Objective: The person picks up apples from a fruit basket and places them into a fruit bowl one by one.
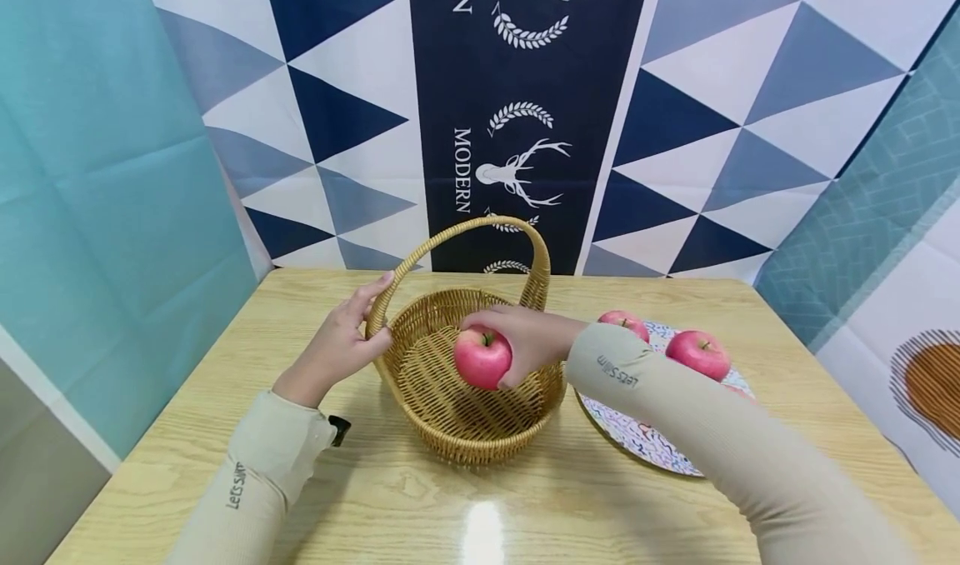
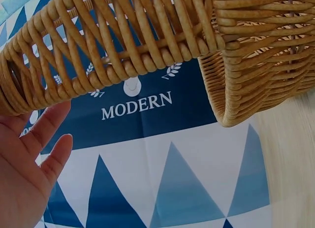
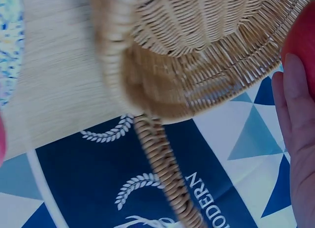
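Observation:
My right hand (image 1: 528, 340) grips a red apple (image 1: 482, 360) above the inside of a woven wicker basket (image 1: 468, 444). In the right wrist view, part of that apple (image 3: 302, 50) shows at the right edge beside the fingers. My left hand (image 1: 337, 340) holds the left side of the basket's arched handle (image 1: 450, 236), its thumb and fingers around the wicker. The left wrist view has the left hand (image 2: 29, 159) at the handle's lower edge (image 2: 113, 65), some fingers hidden behind it. The basket stands upright on the table; no other apple shows inside.
Right of the basket, a speckled round plate (image 1: 637, 440) bears red apples, including one at its back (image 1: 624, 323) and one at its right (image 1: 699, 354); the right forearm covers part of it. Behind the wooden table (image 1: 420, 523) hangs a patterned cloth (image 1: 360, 132).

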`<act>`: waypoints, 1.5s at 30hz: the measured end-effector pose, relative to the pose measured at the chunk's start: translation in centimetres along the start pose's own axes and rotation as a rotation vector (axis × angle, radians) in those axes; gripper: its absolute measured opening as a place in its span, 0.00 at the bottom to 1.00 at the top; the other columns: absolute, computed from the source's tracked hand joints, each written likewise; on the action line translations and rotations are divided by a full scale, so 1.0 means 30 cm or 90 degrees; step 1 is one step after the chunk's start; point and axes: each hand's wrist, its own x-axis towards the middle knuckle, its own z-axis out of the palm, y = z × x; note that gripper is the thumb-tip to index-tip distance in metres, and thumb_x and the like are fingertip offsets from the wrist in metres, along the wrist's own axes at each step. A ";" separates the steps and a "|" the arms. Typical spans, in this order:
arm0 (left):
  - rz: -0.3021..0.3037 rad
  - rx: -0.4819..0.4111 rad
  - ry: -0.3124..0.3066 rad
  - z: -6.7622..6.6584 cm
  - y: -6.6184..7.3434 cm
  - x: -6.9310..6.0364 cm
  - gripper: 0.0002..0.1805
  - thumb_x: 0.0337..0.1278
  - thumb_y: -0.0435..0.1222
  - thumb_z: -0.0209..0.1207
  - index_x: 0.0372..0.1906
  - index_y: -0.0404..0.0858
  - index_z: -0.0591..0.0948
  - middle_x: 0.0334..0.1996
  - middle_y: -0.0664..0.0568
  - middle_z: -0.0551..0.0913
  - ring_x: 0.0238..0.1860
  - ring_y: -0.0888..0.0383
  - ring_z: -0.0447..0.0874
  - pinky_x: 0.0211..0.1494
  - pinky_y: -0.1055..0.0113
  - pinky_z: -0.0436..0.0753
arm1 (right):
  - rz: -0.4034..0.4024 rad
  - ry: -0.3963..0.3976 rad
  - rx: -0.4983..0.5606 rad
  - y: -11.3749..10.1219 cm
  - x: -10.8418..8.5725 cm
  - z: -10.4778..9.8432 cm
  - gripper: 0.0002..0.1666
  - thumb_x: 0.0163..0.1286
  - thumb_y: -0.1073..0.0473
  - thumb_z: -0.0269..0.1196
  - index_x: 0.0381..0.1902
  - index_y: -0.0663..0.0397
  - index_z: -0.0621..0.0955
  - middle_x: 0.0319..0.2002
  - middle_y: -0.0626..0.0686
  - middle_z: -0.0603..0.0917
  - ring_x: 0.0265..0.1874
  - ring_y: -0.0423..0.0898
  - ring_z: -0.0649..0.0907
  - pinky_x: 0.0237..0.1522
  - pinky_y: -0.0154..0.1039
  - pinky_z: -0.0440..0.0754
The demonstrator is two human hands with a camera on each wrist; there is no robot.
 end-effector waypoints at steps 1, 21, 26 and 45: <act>-0.002 0.002 0.001 -0.001 0.000 -0.001 0.37 0.50 0.25 0.52 0.70 0.33 0.61 0.48 0.36 0.77 0.37 0.45 0.78 0.31 0.59 0.79 | -0.003 0.003 -0.002 0.006 -0.012 -0.001 0.48 0.39 0.58 0.72 0.63 0.52 0.70 0.53 0.54 0.74 0.48 0.48 0.75 0.47 0.43 0.76; 0.064 0.015 0.036 0.000 -0.023 -0.006 0.37 0.44 0.23 0.54 0.67 0.30 0.63 0.62 0.31 0.70 0.36 0.46 0.77 0.39 0.51 0.77 | 0.037 0.089 0.059 0.167 -0.203 -0.053 0.45 0.40 0.51 0.71 0.60 0.55 0.72 0.49 0.47 0.78 0.46 0.46 0.76 0.46 0.43 0.78; 0.046 -0.002 0.036 -0.001 -0.015 -0.010 0.36 0.46 0.21 0.52 0.67 0.31 0.64 0.65 0.32 0.67 0.41 0.41 0.80 0.38 0.50 0.79 | 0.074 0.084 0.073 0.199 -0.237 -0.056 0.47 0.39 0.50 0.70 0.61 0.57 0.71 0.48 0.49 0.78 0.45 0.48 0.77 0.42 0.40 0.80; 0.047 0.000 0.026 0.007 0.001 0.005 0.37 0.47 0.22 0.52 0.68 0.32 0.63 0.49 0.36 0.77 0.32 0.52 0.72 0.36 0.54 0.75 | 0.130 0.095 0.042 0.286 -0.384 -0.041 0.44 0.37 0.53 0.71 0.56 0.57 0.72 0.44 0.49 0.78 0.40 0.47 0.77 0.39 0.41 0.78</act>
